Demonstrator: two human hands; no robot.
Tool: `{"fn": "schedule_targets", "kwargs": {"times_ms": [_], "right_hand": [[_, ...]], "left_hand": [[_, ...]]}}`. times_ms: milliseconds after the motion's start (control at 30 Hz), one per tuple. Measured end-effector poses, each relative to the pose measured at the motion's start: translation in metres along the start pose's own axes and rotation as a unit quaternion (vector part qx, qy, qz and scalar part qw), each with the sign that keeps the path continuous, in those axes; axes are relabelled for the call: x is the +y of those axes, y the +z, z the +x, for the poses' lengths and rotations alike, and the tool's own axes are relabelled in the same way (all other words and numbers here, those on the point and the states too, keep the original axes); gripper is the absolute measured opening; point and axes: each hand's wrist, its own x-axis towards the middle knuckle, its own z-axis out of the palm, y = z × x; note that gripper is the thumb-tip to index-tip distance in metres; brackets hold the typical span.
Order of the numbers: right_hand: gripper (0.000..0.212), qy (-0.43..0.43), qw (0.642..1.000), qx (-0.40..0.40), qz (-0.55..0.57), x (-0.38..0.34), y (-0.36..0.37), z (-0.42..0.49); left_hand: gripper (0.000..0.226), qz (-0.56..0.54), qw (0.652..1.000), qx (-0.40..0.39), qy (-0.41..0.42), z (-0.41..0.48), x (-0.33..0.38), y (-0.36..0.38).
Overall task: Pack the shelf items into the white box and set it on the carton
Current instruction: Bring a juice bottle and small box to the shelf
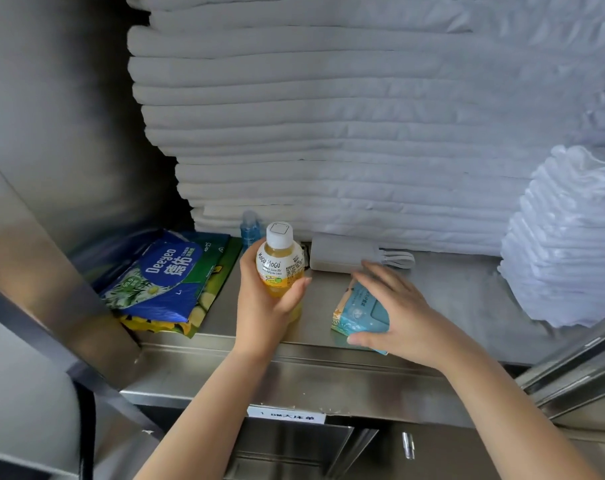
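Two bare forearms [204, 410] rise from the bottom edge of the frame to a steel shelf [450, 289], whose front lip carries one white paper label [287, 415]. At centre, the left hand [266, 303] is wrapped round one juice bottle [281, 265], yellow drink under a white cap. The bottle is held upright, thumb on its left side, fingertips curling across its front; its base is hidden behind the fingers.

Just to the right, the right hand [401, 313] arches over one light-blue wipes pack [356, 315], thumb hooked on the near corner and fingers spread over the top. The pack sits under the palm with its left half showing; whether it is off the shelf cannot be told.

At the shelf's left end lie two flat packs, one blue pack [155, 278] on top of one green-and-yellow pack [205, 306]. Farther back stand one small blue bottle [251, 228], just behind the juice bottle's cap, and one grey case [342, 254] on its side with a white cable [398, 259] at its right end.

Behind them are two piles of folded white linen: a tall stack [329, 116] filling the upper frame and a shorter stack [564, 237] at the right edge.
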Motion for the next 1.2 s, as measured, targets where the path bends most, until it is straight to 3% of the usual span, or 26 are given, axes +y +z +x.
{"fn": "schedule_targets", "kwargs": {"times_ms": [133,200,367,533,633,800,900,967,1067,1200], "right_hand": [[0.089,0.033,0.994,0.096,0.042,0.006,-0.015,-0.014],[0.085,0.058,0.992,0.106,0.038,0.006,-0.018,-0.020],[0.087,0.060,0.998,0.026,-0.002,0.003,-0.007,-0.024],[0.077,0.069,0.993,-0.073,0.066,0.006,-0.017,-0.018],[0.072,0.060,0.992,-0.103,0.038,0.005,-0.022,-0.015],[0.067,0.065,0.994,-0.034,0.079,-0.016,-0.013,-0.018],[0.061,0.047,0.994,0.047,-0.085,-0.032,0.005,-0.012],[0.049,0.041,0.986,0.087,-0.136,-0.038,0.013,-0.008],[0.032,0.023,0.991,0.090,-0.095,-0.035,0.015,-0.008],[0.042,0.009,0.999,0.045,-0.010,-0.025,0.007,-0.013]], "left_hand": [[0.067,-0.007,1.000,-0.003,0.002,0.001,-0.002,-0.001],[0.066,-0.009,1.000,-0.001,0.002,0.000,-0.002,0.000],[0.065,-0.009,1.000,0.003,0.005,-0.002,-0.001,0.001],[0.066,-0.010,1.000,0.001,0.010,-0.001,-0.001,0.001],[0.066,-0.011,1.000,-0.001,0.017,-0.001,-0.002,0.000],[0.068,-0.010,1.000,-0.001,0.014,-0.001,-0.003,0.001],[0.067,-0.014,1.000,-0.004,0.018,0.000,-0.004,0.001],[0.067,-0.014,1.000,-0.006,0.016,-0.001,-0.005,0.001],[0.069,-0.010,1.000,-0.004,0.016,-0.001,-0.006,0.000],[0.071,-0.005,1.000,-0.004,0.020,0.000,-0.007,0.000]]}}
